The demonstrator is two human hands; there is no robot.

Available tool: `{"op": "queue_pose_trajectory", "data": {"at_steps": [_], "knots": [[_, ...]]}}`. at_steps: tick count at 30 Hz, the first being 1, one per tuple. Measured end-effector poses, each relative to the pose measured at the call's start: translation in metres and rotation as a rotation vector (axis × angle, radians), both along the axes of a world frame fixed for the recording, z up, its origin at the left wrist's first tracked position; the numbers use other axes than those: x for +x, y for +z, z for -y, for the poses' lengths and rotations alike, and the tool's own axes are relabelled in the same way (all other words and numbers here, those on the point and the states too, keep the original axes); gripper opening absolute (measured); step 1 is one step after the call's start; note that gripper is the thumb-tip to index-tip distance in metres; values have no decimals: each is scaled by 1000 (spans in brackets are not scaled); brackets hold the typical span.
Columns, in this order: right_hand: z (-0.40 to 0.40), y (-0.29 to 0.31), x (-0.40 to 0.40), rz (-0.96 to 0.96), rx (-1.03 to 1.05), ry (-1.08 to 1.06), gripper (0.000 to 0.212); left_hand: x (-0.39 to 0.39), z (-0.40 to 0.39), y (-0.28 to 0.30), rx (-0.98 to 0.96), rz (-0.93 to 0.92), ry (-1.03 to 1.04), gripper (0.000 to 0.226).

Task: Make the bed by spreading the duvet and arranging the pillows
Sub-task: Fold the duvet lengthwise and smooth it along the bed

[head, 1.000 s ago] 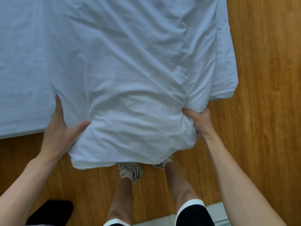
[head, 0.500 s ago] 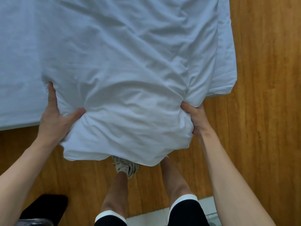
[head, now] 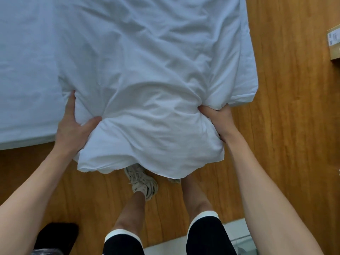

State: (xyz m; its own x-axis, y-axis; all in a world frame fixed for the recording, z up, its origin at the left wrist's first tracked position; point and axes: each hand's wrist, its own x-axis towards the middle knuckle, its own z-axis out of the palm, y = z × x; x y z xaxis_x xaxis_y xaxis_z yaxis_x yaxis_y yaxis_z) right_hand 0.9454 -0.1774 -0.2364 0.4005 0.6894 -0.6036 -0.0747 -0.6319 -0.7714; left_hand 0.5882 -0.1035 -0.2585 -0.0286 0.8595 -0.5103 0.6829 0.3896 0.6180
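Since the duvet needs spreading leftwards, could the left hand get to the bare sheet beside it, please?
Probably yes: the left hand grips the duvet right beside the bare sheet, with nothing between them.

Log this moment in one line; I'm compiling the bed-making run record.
stage: spreading duvet | left hand: grips duvet edge | right hand: grips duvet edge | duvet: bunched, overhanging bed | pillows: unseen

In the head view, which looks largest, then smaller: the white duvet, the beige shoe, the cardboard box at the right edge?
1. white duvet, by far the largest.
2. beige shoe and cardboard box: unsure, both are partly hidden or cut off.
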Motion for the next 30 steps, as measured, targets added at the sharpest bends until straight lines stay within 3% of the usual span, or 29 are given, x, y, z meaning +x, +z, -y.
{"op": "queue_pose_trajectory", "data": {"at_steps": [9,15,22,26,30], "knots": [[15,124,21,132,9,64,45,17,45,116,93,201,40,73],[60,224,4,107,-30,153,26,-4,107,203,64,225,89,70],[166,266,-25,17,-181,233,70,-37,224,265,-37,177,152,68],[232,279,-17,-36,-229,254,53,-29,299,279,-84,125,171,67],[283,291,8,-67,-211,267,51,-6,360,285,-104,109,188,67]]}}
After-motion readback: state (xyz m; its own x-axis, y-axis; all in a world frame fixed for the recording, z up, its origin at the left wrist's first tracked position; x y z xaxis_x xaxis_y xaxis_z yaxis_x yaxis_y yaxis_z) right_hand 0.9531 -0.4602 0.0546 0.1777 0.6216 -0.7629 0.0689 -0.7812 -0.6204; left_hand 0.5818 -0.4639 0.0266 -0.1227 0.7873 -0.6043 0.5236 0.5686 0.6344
